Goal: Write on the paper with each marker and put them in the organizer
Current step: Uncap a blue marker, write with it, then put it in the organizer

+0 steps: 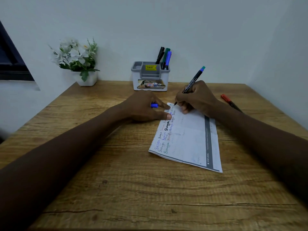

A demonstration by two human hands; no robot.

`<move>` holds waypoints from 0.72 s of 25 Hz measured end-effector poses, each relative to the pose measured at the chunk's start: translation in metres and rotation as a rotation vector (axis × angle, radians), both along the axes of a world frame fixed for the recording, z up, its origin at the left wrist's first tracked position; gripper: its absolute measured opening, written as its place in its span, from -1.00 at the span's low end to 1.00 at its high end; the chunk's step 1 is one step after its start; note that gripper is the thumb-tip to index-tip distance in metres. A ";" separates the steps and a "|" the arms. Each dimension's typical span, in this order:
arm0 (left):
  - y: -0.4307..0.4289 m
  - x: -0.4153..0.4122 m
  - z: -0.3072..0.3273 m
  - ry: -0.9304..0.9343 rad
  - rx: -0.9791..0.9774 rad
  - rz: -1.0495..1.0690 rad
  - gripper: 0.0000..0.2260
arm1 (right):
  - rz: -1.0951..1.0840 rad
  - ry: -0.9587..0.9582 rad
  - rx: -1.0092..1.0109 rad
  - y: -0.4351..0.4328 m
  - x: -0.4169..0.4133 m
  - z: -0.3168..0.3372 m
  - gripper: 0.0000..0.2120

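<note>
Right hand (194,99) grips a slim black marker (193,81), tip on creased paper (188,139); left hand (143,107) pins the sheet, clutching a blue cap (154,105) (half hidden) on grainy wooden worktop (116,189).

Both forearms reach forward, converging. The left hand (143,106) lies palm down, fingers spread flat, a small blue cap pinched between them. The right hand (195,98) curls in a closed writing grip around a marker, tip angled down-left.
</note>
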State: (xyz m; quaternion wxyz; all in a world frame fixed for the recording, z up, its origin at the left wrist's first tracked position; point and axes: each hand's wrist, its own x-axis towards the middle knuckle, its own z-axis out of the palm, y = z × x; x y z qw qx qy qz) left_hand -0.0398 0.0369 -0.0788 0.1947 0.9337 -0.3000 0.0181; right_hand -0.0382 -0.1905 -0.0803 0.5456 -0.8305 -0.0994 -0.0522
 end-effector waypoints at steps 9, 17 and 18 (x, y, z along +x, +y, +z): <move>-0.002 0.004 0.000 0.037 -0.030 -0.004 -0.54 | 0.078 -0.115 -0.130 -0.005 -0.002 -0.005 -0.85; -0.001 0.003 0.000 0.038 -0.033 -0.020 -0.54 | 0.080 -0.118 -0.183 -0.007 0.004 -0.008 -0.83; -0.001 0.003 0.000 0.038 -0.033 -0.022 -0.54 | 0.083 -0.121 -0.185 -0.008 0.004 -0.008 -0.83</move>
